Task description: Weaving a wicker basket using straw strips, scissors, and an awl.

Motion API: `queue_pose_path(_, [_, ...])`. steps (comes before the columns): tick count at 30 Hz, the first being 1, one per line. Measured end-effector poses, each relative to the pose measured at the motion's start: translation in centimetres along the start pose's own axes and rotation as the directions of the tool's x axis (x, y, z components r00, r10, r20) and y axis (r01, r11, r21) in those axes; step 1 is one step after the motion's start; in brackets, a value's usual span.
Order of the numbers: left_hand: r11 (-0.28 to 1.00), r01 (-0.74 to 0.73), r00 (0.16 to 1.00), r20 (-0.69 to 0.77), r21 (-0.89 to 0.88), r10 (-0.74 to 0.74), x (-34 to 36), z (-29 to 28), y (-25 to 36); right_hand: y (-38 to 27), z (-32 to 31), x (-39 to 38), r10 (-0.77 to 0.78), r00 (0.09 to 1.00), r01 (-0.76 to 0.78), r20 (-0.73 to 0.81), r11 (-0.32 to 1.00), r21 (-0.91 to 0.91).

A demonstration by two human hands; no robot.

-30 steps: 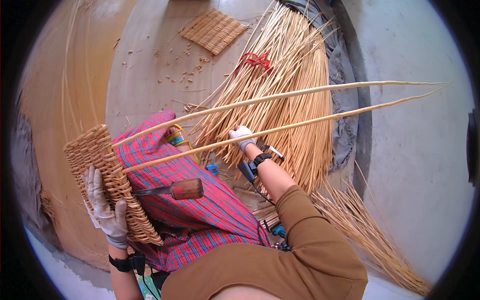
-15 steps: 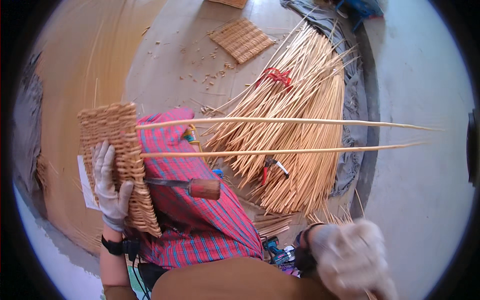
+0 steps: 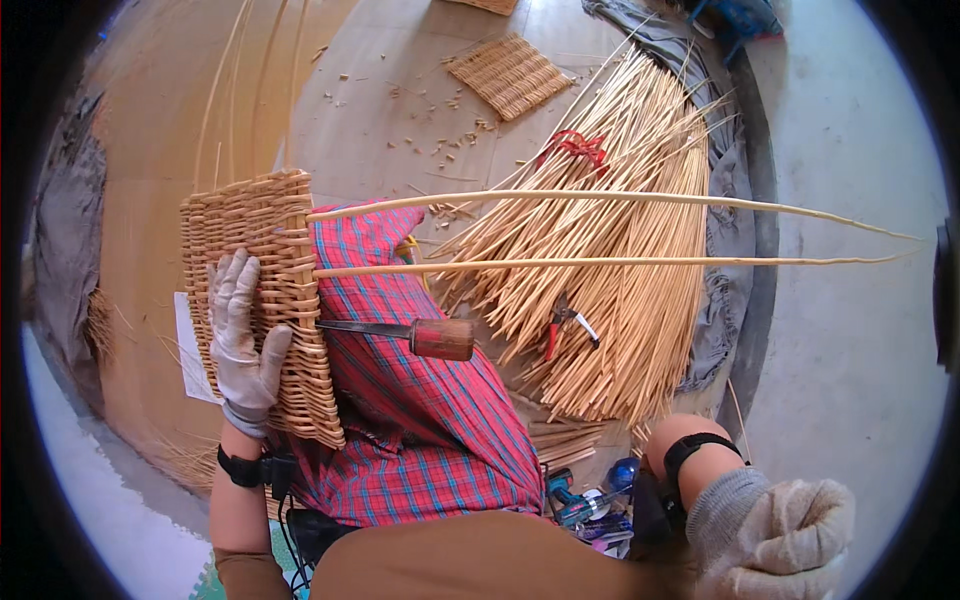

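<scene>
A woven wicker panel leans over my lap, which a red and blue plaid cloth covers. My left hand, in a pale work glove, lies against the panel with fingers stretched and thumb apart. From the panel's right edge two long willow rods reach far to the right. Below them, the metal blade of a wooden-handled bodkin is stuck into the same edge. My right hand, also gloved, is curled closed at the lower right, away from the panel; anything inside it is hidden.
A large bundle of peeled rods lies ahead to the right with a red tie. Red-and-white pruning shears rest on it. Farther off is another woven panel near scattered offcuts. A teal power tool sits by my right side.
My right hand has moved right and slightly down, from a blur to a clear closed fist. The view has shifted; several upright rods now show above the panel. My left hand stays on the panel.
</scene>
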State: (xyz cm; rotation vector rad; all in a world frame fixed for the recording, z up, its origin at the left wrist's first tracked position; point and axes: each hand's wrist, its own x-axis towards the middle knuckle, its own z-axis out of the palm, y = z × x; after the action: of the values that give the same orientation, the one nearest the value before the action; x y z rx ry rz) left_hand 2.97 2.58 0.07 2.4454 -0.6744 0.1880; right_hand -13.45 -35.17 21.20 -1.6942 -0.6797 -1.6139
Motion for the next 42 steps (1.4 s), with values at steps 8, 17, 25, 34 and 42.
queue_pose_path(8, [1.000,-0.003,1.000,-0.003,0.009,0.003,-0.1,-0.4,0.3,2.0,2.1,-0.5,0.002,0.941,-0.142,0.338,0.909,0.391])
queue_pose_path(17, [1.000,-0.019,1.000,0.017,0.005,0.019,0.2,0.1,0.0,7.3,-5.3,-40.5,0.922,-0.348,-0.463,-0.168,-0.325,-0.825])
queue_pose_path(25, [1.000,-0.022,1.000,0.004,0.017,0.022,0.5,0.4,0.6,8.9,-8.8,-48.2,0.890,-0.290,-0.406,-0.351,-0.447,-0.797])
queue_pose_path(34, [1.000,-0.015,1.000,-0.002,0.028,0.015,-0.2,-0.5,0.0,7.1,-6.8,-26.4,0.873,-0.377,-0.732,0.310,-0.486,0.477])
queue_pose_path(42, [0.998,-0.023,1.000,0.008,-0.055,0.023,0.5,0.4,0.2,3.1,3.8,-18.6,0.907,-0.028,-0.832,0.421,-0.255,0.493])
